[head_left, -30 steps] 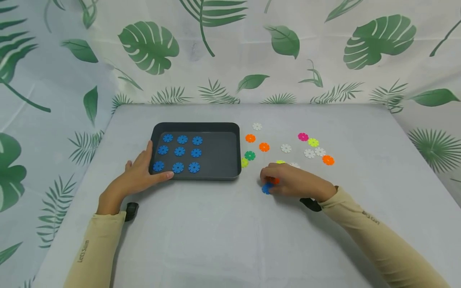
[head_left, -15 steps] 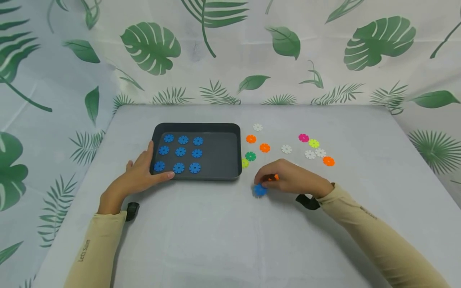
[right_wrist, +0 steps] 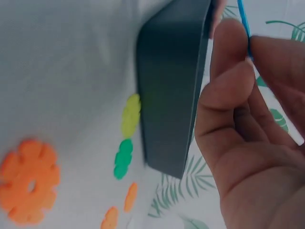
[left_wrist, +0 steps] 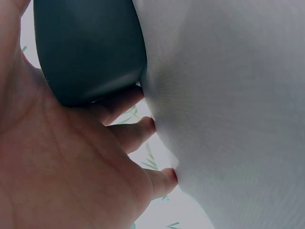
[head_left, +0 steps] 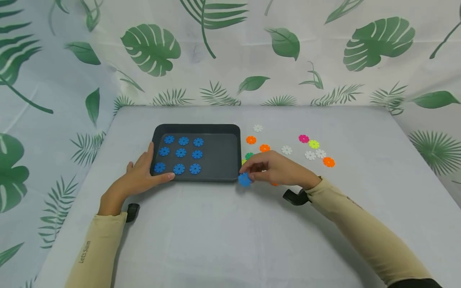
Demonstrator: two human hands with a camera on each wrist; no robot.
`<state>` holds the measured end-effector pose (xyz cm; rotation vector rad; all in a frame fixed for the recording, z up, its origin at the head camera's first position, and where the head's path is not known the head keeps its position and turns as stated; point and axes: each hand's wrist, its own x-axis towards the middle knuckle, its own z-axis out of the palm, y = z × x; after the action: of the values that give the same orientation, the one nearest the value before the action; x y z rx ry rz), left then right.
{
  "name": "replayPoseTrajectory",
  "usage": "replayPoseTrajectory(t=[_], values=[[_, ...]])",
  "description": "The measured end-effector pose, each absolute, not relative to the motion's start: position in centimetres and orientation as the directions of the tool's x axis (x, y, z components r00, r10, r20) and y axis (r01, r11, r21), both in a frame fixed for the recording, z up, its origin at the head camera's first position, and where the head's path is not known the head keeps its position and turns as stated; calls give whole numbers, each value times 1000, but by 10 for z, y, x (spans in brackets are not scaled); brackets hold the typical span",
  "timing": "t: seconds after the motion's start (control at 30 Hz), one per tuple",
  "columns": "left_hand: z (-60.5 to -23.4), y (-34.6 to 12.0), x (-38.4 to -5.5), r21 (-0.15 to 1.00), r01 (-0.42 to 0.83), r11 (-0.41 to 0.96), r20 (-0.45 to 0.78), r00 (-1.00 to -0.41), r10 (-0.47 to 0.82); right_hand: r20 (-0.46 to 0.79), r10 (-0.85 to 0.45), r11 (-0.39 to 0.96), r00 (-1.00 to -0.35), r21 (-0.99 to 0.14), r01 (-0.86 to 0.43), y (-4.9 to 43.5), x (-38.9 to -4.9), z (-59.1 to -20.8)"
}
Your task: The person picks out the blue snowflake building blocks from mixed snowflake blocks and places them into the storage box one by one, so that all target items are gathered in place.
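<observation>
My right hand (head_left: 277, 169) pinches a blue notched plastic disc (head_left: 245, 179) between thumb and fingertip, just off the front right corner of the dark grey tray (head_left: 219, 156). In the right wrist view that blue disc (right_wrist: 244, 21) appears edge-on between the fingertips. My left hand (head_left: 135, 176) rests around the tray's front left corner, its thumb stretched along the front rim and its fingers along the left side. Several blue discs (head_left: 181, 153) lie flat in rows in the tray's left and middle part. In the left wrist view the straight fingers (left_wrist: 136, 133) reach down to the tabletop.
Loose discs lie right of the tray: orange (head_left: 251, 140), white (head_left: 287, 150), pink (head_left: 303, 139), yellow (head_left: 314, 144) and green (right_wrist: 123, 159). An orange disc (right_wrist: 29, 181) lies below the right hand. A leaf-print cloth (head_left: 230, 60) hangs behind the white table (head_left: 201, 232).
My right hand has lifted the blue disc off the table and carried it left to the tray's front right corner. The left hand has stayed at the tray.
</observation>
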<state>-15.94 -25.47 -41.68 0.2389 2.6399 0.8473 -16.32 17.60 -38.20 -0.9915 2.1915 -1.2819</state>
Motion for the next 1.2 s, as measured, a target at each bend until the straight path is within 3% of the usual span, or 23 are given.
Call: replayPoseTrajectory(t=[0.47,0.93,1.2], values=[[-416,-254,-159,585,35,811,-296,-921,253,-38,-591,336,-806,-920,-203,153,-179,-371],[-418,-256,-161,585,53,809,-283,-922,265,-62,-453,306,-890,-948,-90,129,-196,-363],[-418,-256,-160,583,42,812,-292,-921,257,-36,-427,253,-903,-964,-81,114,-204,-362]])
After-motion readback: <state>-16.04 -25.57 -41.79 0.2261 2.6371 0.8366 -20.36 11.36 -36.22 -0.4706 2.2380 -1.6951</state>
